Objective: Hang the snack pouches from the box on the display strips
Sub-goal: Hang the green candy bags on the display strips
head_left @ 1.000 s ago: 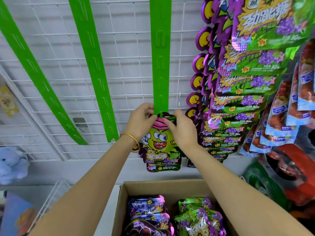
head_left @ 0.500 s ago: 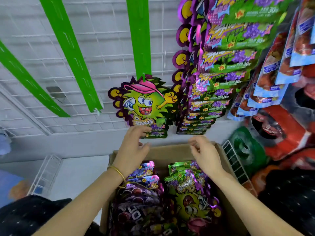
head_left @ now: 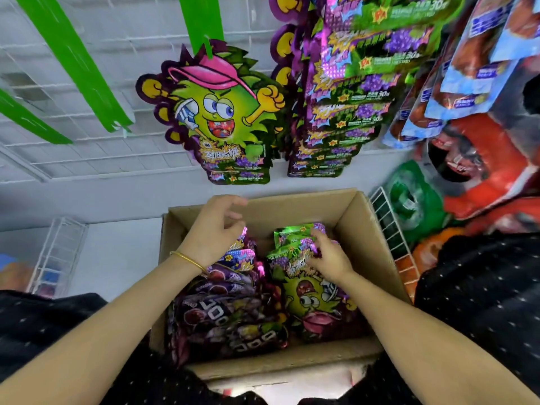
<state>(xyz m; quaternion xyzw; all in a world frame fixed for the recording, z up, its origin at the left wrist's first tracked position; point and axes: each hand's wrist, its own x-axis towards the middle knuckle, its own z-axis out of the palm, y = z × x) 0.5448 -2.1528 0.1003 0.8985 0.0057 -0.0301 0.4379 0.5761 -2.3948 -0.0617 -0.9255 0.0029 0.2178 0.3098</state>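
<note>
A second ago both hands were up at the bottom of the green strip (head_left: 201, 21), fixing the monster-faced pouch (head_left: 217, 112) onto it. They let go and came down to the cardboard box (head_left: 362, 226), and the pouch was left hanging from the strip on its own. The left hand (head_left: 213, 229) dropped to hover with loose fingers over the purple packs (head_left: 228, 305). The right hand (head_left: 327, 255) went further in and its fingers pressed onto the top of the green pouches (head_left: 315, 299). The person's view tipped down from the wire wall toward the box.
</note>
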